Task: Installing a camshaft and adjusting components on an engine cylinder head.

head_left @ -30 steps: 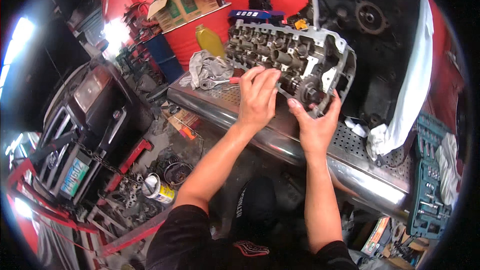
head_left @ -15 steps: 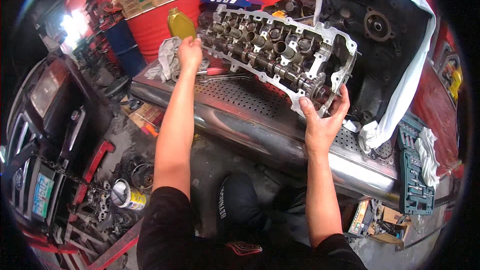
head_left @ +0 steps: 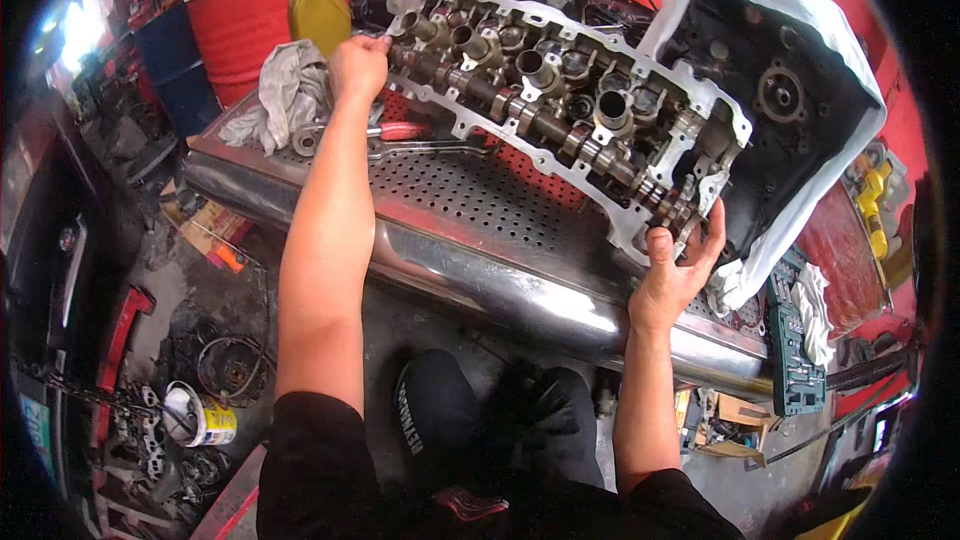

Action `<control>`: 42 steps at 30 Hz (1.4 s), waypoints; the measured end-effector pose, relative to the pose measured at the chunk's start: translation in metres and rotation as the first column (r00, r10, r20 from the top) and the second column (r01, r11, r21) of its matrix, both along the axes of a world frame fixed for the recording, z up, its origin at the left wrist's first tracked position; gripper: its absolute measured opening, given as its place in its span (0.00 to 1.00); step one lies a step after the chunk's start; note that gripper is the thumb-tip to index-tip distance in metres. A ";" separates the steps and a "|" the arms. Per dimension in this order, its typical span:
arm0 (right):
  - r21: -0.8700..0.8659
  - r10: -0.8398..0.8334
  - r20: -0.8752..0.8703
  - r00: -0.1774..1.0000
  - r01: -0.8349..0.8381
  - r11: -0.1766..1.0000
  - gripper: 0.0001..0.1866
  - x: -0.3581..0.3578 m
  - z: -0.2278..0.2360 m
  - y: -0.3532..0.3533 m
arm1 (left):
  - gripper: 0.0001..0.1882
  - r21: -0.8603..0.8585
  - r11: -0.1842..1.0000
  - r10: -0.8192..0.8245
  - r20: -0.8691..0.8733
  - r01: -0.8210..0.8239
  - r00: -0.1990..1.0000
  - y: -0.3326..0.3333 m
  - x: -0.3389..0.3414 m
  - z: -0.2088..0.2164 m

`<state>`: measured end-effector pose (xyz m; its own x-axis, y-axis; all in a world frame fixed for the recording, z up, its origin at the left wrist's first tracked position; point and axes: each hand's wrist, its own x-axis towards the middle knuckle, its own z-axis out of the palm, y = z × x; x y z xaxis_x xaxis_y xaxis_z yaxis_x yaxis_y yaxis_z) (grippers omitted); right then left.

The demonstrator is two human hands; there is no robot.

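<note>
A metal cylinder head (head_left: 560, 140) with a camshaft (head_left: 548, 128) along it is held tilted above a perforated metal bench (head_left: 470, 205). At its far left end my left hand (head_left: 358, 68) grips the edge, fingers closed. My right hand (head_left: 676, 275) has thumb and fingers wrapped round the near right end, by the camshaft's end. Under the casting lie a red-handled tool (head_left: 402, 130) and a wrench (head_left: 430, 147). Left of them is a crumpled grey rag (head_left: 292, 90). The underside of the cylinder head is hidden.
A gold oil bottle (head_left: 318, 15) stands behind the rag. A large dark engine part (head_left: 770, 140) partly draped in white cloth (head_left: 830, 175) rises at the right. A green socket set case (head_left: 797, 340) sits at the bench's right end. A white bucket (head_left: 205, 418) is on the floor.
The cylinder head looks larger and tips more toward me, its open top showing more fully. Both hands keep their grip on its ends. My view has shifted.
</note>
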<state>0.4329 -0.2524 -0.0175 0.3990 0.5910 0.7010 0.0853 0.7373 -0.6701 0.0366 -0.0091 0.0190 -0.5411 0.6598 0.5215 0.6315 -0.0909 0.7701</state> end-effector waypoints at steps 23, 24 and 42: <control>-0.046 -0.221 -0.012 0.975 0.221 0.974 0.45 0.000 0.002 0.006 | 0.14 0.096 0.995 0.033 -0.050 -0.028 0.998 -0.004 0.017 0.005; -0.043 -0.222 -0.015 0.975 0.222 0.974 0.45 -0.002 0.002 0.006 | 0.14 0.105 0.994 0.020 -0.057 -0.014 0.998 -0.004 0.017 0.005; -0.018 -0.105 0.022 0.994 0.105 0.994 0.40 -0.002 0.001 -0.001 | 0.12 0.252 0.942 -0.268 0.166 0.222 0.949 0.003 -0.007 -0.009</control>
<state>0.4310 -0.2534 -0.0164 0.4450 0.5602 0.6987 0.1754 0.7106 -0.6814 0.0298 -0.0056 0.0096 -0.4837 0.6612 0.5734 0.4063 -0.4107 0.8163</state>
